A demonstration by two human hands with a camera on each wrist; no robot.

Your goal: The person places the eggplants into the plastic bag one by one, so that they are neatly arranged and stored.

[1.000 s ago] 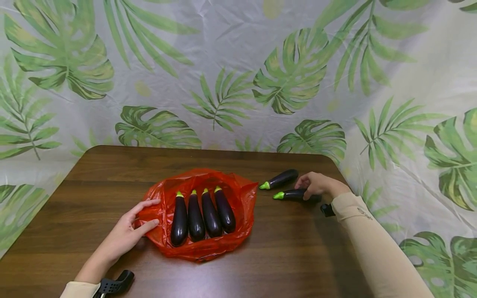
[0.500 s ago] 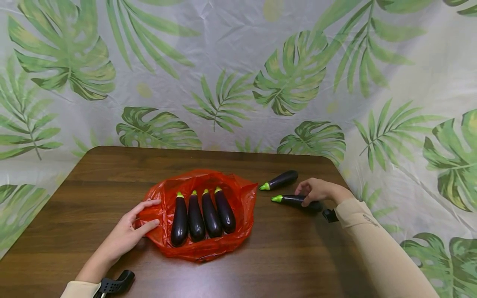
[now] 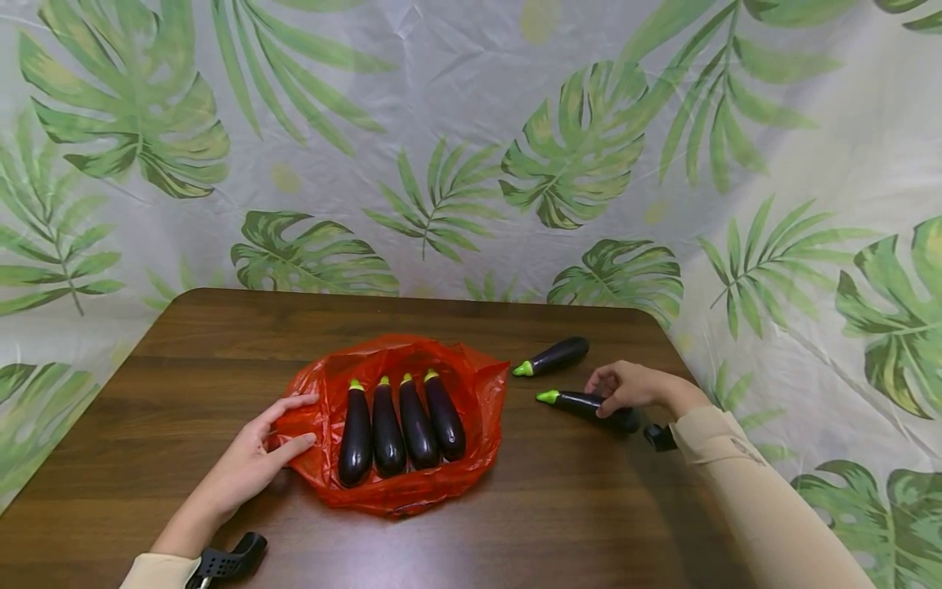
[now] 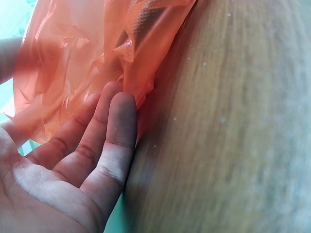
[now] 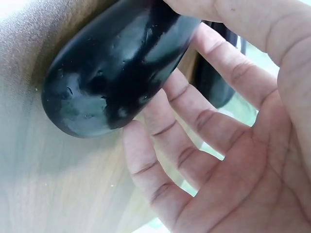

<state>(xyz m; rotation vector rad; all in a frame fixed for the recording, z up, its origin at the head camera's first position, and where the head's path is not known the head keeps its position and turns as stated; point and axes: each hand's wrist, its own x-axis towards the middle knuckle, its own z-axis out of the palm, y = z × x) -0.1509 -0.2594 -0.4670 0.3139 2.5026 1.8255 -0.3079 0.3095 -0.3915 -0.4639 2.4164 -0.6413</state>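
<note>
A red plastic bag [image 3: 486, 442] lies spread open on the table, with several dark purple eggplants [image 3: 388, 429] side by side in it, green stems pointing away. My left hand [image 3: 246, 466] holds the bag's left edge: thumb and forefinger lie over it, while the other fingers [image 4: 121, 121] rest against its outside in the left wrist view. To the right of the bag, my right hand [image 3: 629, 388] grips a loose eggplant [image 3: 577, 403] between thumb and fingers, near its thick end. The right wrist view shows that glossy rounded end [image 5: 87, 97] close over the wood, fingertips along its side.
Another eggplant [image 3: 555, 355] lies just behind the gripped one, its green stem toward the bag. The brown wooden table [image 3: 221, 343] ends at a leaf-patterned curtain [image 3: 456, 164]. Black wrist straps [image 3: 224, 564] sit at both cuffs.
My right hand has moved slightly toward me, and the gripped eggplant has turned, its thick end swinging nearer. The left hand and the bag have stayed in place.
</note>
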